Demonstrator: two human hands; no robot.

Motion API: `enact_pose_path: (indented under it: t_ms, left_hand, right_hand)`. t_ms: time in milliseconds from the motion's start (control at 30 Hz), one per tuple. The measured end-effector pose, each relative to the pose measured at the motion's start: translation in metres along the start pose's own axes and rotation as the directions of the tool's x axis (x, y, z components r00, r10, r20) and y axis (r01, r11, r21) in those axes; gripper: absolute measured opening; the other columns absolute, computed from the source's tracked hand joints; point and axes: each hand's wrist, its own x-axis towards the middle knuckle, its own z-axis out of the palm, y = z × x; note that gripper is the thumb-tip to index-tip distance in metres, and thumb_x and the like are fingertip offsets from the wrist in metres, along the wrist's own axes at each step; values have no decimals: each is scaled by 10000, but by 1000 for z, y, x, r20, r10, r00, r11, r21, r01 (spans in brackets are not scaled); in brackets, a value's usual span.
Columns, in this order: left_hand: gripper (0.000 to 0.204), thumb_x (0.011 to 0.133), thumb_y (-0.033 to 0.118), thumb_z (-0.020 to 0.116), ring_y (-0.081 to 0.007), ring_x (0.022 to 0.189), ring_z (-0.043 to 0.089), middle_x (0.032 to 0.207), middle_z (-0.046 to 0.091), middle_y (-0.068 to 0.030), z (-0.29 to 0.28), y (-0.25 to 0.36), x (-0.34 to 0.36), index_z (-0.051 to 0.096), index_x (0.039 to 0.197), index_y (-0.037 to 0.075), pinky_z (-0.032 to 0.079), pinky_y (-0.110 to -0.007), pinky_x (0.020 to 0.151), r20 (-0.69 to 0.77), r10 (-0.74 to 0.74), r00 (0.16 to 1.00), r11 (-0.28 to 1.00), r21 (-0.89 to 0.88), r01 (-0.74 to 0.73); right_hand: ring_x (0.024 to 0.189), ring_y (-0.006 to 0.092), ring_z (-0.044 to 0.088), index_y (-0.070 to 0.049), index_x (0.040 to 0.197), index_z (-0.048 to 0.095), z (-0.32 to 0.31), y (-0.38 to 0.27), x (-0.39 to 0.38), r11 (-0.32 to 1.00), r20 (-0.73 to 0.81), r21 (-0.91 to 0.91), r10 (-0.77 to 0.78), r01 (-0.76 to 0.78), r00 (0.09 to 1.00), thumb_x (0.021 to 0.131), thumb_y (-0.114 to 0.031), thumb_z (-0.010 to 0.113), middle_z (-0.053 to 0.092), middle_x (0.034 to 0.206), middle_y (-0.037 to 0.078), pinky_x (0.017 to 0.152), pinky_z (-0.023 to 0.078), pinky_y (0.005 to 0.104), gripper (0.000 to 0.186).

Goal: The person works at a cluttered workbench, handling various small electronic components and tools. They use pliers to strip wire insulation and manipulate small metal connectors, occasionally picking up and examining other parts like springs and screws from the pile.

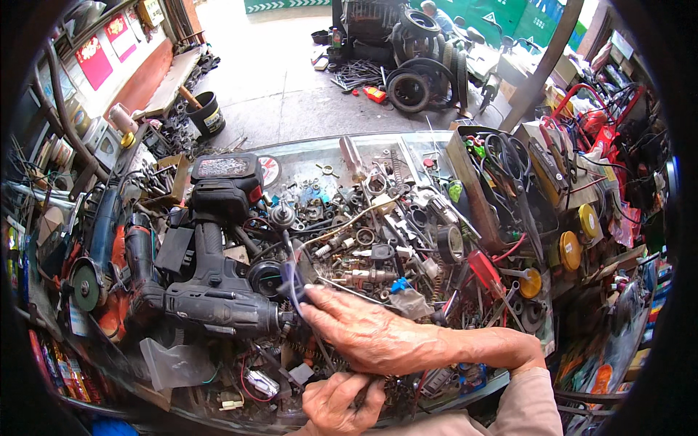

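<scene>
Bluish strip point(293, 291), slim, curved and blurred, just right of a black power tool point(218, 294) on a cluttered bench point(309, 152), right hand point(374, 333) with fingertips at it, clamped or merely touching impossible to tell, left hand point(340, 405) curled on the near side, its hold hidden

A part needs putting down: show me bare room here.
The far glass benchtop between the round sticker and brownish bar is nearly bare; beyond, the floor is open between black bucket and orange-red item. Loose parts crowd around the left hand and right hand.
</scene>
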Motion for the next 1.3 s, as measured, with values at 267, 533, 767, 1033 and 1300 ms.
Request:
enact_pose_path:
  t_ms: [267,533,767,1033,1300]
  left_hand:
    - [283,741,-1,787,-223,528,605,673,633,-62,6,-1,-13,663,983,76,462,-334,510,7,137,991,990,-23,-137]
    - [292,773,-47,765,-162,478,540,722,655,-75,1,-2,-6,668,1041,19,439,-286,437,14,45,999,991,-126,-43]
    - [257,773,-63,764,-146,474,534,706,645,-76,7,-3,-6,689,1008,8,423,-280,423,-9,2,1000,983,-185,-4]
    - [238,769,-50,774,-176,495,563,706,648,-85,6,1,-2,687,986,-6,436,-297,440,-17,20,1000,994,-105,-22]
    - [228,773,-44,778,-192,500,570,700,645,-89,7,0,1,690,981,-7,444,-309,450,-7,41,999,995,-88,-42]
  right_hand:
    - [1410,485,362,103,1384,444,-7,3,-24,955,115,296,-47,11,992,802,-47,641,370,1476,360,1169,346,476,633]
    - [1184,349,559,8,1209,610,-37,23,-29,879,-114,-418,200,-230,973,765,-36,669,603,1254,182,1033,426,460,450]
    - [908,289,602,-43,826,658,-47,21,-27,844,-30,-484,246,-229,969,754,-136,664,631,901,126,809,438,418,117]
    - [921,352,594,-23,846,648,-14,50,11,943,-58,-269,188,-197,980,775,-65,613,576,911,171,747,480,456,89]
    - [920,355,646,-35,887,680,-15,55,16,966,-27,-187,177,-179,984,790,-70,605,630,918,169,774,519,449,128]
